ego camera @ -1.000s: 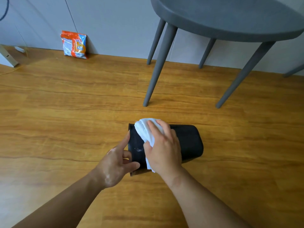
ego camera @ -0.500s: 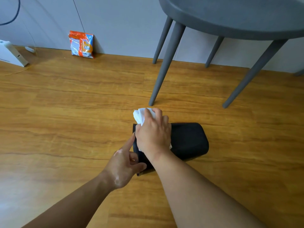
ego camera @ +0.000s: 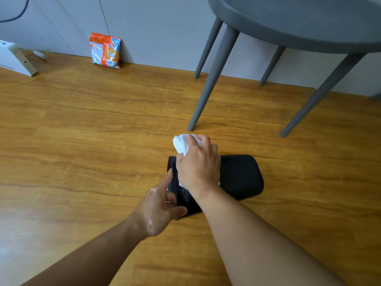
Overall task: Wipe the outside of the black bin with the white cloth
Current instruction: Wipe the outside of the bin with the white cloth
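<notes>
The black bin [ego camera: 241,176] lies on its side on the wooden floor, its rim end toward the left. My left hand [ego camera: 160,207] grips that left end, thumb on the near side and forefinger along the rim. My right hand [ego camera: 199,164] presses the bunched white cloth [ego camera: 182,144] onto the bin's upper side near its far edge. Part of the cloth sticks out past my fingers over the floor; a small bit shows under my wrist.
A grey table [ego camera: 299,23] stands behind the bin, its nearest leg [ego camera: 212,79] ending just beyond the cloth. An orange packet [ego camera: 105,50] leans on the wall at the back left. A white device [ego camera: 14,58] sits at the far left.
My right hand has slid the cloth away from me across the bin's top, from the near part to the far edge. My left hand keeps its hold on the bin.
</notes>
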Demonstrator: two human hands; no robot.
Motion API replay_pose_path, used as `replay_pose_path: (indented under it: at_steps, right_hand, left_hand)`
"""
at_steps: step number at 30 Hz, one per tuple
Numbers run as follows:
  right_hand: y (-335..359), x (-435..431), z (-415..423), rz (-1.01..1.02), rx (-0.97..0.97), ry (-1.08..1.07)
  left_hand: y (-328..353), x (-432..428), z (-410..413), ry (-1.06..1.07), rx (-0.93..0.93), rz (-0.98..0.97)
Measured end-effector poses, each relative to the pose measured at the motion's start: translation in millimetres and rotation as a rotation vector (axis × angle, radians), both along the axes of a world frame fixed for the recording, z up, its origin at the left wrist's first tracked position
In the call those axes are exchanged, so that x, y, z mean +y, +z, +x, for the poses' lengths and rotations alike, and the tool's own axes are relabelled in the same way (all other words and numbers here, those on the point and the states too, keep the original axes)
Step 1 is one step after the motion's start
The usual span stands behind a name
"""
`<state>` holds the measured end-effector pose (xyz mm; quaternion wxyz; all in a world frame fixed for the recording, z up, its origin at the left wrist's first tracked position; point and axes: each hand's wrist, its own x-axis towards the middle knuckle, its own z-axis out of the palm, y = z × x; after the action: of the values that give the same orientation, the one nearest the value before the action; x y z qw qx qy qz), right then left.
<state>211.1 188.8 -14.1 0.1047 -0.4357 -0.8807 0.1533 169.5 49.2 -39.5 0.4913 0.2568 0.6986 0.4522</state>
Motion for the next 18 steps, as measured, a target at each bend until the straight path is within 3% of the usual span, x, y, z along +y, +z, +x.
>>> replay_pose_path:
  at_steps: [6,11,18]
  right_hand:
    - [1.0,-8.8,17.7,0.032,0.085,0.03]
    - [-13.7,-25.3,53.7,0.057,0.231,0.028]
    - [5.5,4.7,10.6,-0.126,0.091,-0.017]
  left_hand:
    - [0.8,5.0,-3.5,0.09,-0.011,0.016]
    - [3.8,1.7,3.4,0.001,-0.002,0.03]
    - [4.0,0.6,6.3,0.052,0.019,-0.01]
